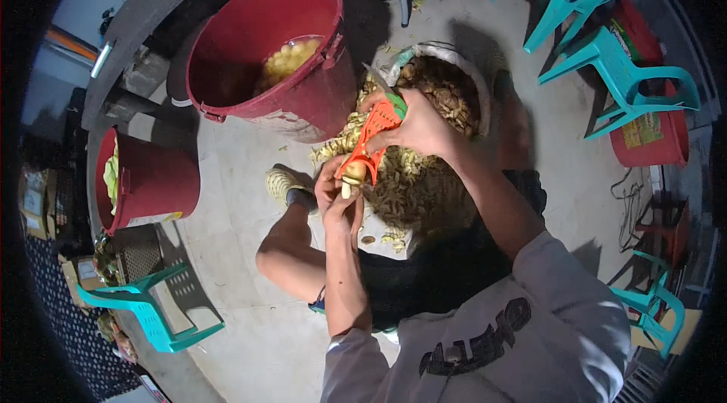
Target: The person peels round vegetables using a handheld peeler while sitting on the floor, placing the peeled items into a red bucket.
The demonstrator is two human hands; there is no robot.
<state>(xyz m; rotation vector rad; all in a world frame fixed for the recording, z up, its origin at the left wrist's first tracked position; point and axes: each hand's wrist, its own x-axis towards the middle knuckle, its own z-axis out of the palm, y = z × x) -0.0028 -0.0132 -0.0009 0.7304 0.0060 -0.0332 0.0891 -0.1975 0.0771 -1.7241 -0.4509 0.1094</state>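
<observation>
Low in front of my body, my left hand (335,192) is closed round a small pale potato (354,171), partly covered by my fingers. Over it, my right hand (418,127) grips an orange plastic peeler (382,124) with a slotted body, its forked end touching or close to the potato. A short metal blade (378,78) and a green handle part (397,105) also stick out at my right hand; whether they join the peeler I cannot tell. Beneath both hands lies a heap of potato peelings (413,183).
A big red bucket (333,112) with peeled potatoes (291,57) in liquid stands beyond my left hand. Behind my right hand sits an open white sack (482,93) of brownish pieces. A smaller red bucket (163,183) is at left. Teal chairs (640,81) stand right, another teal chair (155,316) lower left.
</observation>
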